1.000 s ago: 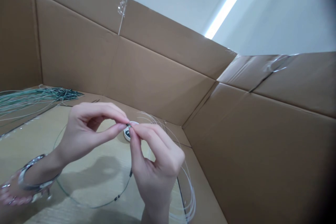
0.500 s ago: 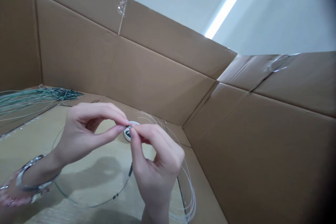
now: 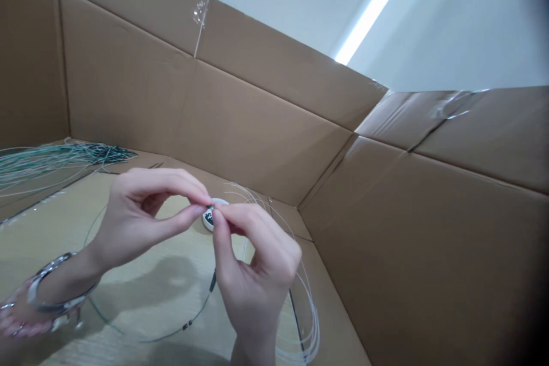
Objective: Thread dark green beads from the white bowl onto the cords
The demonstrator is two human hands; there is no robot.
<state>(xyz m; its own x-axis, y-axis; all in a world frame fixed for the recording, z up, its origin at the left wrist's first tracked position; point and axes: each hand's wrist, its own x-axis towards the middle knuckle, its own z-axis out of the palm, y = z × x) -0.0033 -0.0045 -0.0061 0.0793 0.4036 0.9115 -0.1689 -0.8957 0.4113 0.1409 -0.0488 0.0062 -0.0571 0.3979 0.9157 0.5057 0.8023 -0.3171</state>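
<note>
Near the middle, my left hand and my right hand meet fingertip to fingertip. Each pinches a tiny dark green piece, mostly hidden by the fingers. Just behind the fingertips stands a small round white dish with small dark bits in it, partly covered by the hands. A thin green cord curves below the hands. It carries small black beads and a longer dark section beside my right hand.
Green and white cords lie bundled at the far left. Loops of clear line lie to the right of my right hand. Tall cardboard walls surround the pale work surface. A bracelet is on my left wrist.
The hanging cord below my hands has shifted slightly, and its black beads sit a little lower and to the left. Both hands keep nearly the same pose.
</note>
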